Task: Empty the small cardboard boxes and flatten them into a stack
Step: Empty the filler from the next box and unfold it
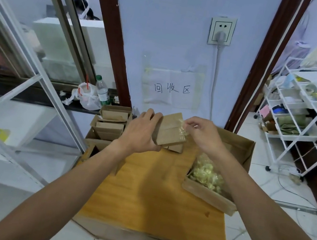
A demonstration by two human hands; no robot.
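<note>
Pale purple wall stands behind a yellow-brown wooden desk. Up above the far end of the desk is the small cardboard box, held in the air and tilted. The left grip, a bare hand, holds the box by its left side, with the fingers curled over the top edge and the thumb under it. The right grip, the other bare hand, pinches a clear crinkly strip that runs down the right edge of the box. Just under the held box a bit more brown card peeks out, and I cannot tell what it is.

On the right side of the desk sits a big open carton. Inside it lies a heap of yellowish see-through bits. On the left, beside the desk, is another open carton. It holds more small brown boxes, packed close together.

Farther out, a paper sign with writing is stuck on the wall, and a white plug sits in a socket above it. On the dark ledge to the left stand a plastic bottle with a green cap and a white plastic bag, touching each other. A white rack with many trays of odds and ends stands on the floor at the right.
</note>
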